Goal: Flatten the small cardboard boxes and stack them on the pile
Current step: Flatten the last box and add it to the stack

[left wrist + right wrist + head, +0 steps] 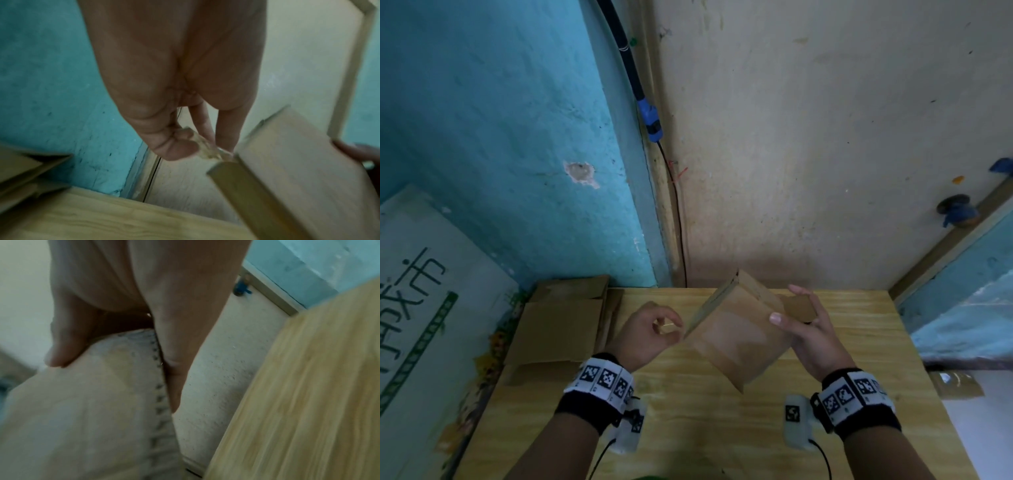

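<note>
A small brown cardboard box (736,329) hangs tilted above the wooden table (688,428). My right hand (787,305) grips its right end, thumb on the near face and fingers behind a side flap. My left hand (677,329) is at the box's left edge, pinching a crumpled strip of clear tape (207,149) that reaches the corner of the box (298,162). The pile of flattened boxes (558,325) lies at the table's back left corner. In the right wrist view the box (82,410) sits between thumb and fingers of the right hand (117,369).
A large white carton with green print (421,308) stands left of the table. A black cable with a blue connector (652,120) runs down the wall corner behind. A taped piece of cardboard (959,383) sits past the table's right edge.
</note>
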Tool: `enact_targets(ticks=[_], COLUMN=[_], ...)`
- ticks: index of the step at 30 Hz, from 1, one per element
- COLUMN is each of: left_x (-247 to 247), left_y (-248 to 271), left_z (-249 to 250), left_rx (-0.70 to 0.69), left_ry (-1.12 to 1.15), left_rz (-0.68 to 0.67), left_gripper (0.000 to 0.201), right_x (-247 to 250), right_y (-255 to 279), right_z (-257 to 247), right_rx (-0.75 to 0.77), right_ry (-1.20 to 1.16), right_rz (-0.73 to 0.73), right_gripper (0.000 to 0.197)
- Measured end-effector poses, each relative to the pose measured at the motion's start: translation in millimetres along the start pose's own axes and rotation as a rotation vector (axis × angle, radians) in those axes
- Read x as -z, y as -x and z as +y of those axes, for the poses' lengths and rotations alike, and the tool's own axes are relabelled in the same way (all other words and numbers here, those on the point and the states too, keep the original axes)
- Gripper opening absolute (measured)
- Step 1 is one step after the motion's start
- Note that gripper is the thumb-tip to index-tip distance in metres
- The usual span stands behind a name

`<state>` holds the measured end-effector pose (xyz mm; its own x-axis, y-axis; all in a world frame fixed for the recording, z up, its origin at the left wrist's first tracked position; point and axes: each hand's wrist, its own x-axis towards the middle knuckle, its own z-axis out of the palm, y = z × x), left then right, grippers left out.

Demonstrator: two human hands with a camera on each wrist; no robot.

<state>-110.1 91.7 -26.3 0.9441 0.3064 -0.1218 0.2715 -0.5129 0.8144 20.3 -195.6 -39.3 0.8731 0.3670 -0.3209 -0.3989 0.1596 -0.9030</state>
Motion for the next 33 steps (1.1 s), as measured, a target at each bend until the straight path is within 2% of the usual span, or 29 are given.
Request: enact_targets(ticks=[3,5,6,7,10,11,14,15,17,18,20,22,24,26,27,30,31,33], left_x=[3,6,7,7,4,3,0,-1,-2,-3,-2,4,10,17,20,25,26,22], left_y=[3,6,6,6,5,6,11,12,8,9,11,12,10,9,9,4,3,0], left_z=[-2,-1,0,0,-1,0,-5,-5,-10,-10,-5,2,0,-7,-9,-15,-16,-21], left_rx=[0.019,0.078,0.108,0.129,0.114,0.088,0.021,0.028,0.031,0.023,0.027,0.016,-0.026,0.03,0.083,0.142,0.14,0.159], left_ry=[-0.265,-0.325,-0.32,-0.324,-0.405,-0.431,-0.485,-0.474,-0.309,-0.187,-0.01,0.051,0.012,-0.019,0.026,0.137,0.155,0.241], left_rz=[0.002,-0.029,-0.045,-0.05,-0.012,-0.003,-0.122,-0.182,-0.327,-0.415,-0.522,-0.508,-0.452,-0.409,-0.382,-0.286,-0.261,-0.203], left_gripper=[0.017,0.017,0.017,0.017,0.024,0.028,0.078,0.073,0.035,0.027,0.03,0.027,0.025,0.026,0.034,0.082,0.086,0.082], right_x=[6,11,14,17,18,15,12,12,11,10,11,10,6,1,-2,-11,-13,-19], right_y=[-4,-7,-9,-13,-17,-16,-18,-20,-23,-24,-24,-24,-24,-23,-23,-23,-24,-24], right_z=[-4,-3,1,7,26,29,36,39,44,46,49,49,48,45,43,37,36,33], right_rx=[-0.007,-0.036,-0.056,-0.076,-0.14,-0.157,-0.214,-0.24,-0.292,-0.324,-0.368,-0.367,-0.304,-0.225,-0.194,-0.084,-0.045,0.002], right_ry=[-0.213,-0.244,-0.249,-0.249,-0.238,-0.227,-0.196,-0.182,-0.15,-0.139,-0.102,-0.018,0.11,0.213,0.255,0.392,0.438,0.523], right_rz=[0.067,0.105,0.121,0.137,0.181,0.212,0.322,0.367,0.471,0.53,0.653,0.715,0.696,0.677,0.663,0.541,0.49,0.373], right_gripper=[0.081,0.06,0.057,0.06,0.088,0.087,0.061,0.061,0.072,0.08,0.094,0.098,0.095,0.086,0.082,0.074,0.072,0.075])
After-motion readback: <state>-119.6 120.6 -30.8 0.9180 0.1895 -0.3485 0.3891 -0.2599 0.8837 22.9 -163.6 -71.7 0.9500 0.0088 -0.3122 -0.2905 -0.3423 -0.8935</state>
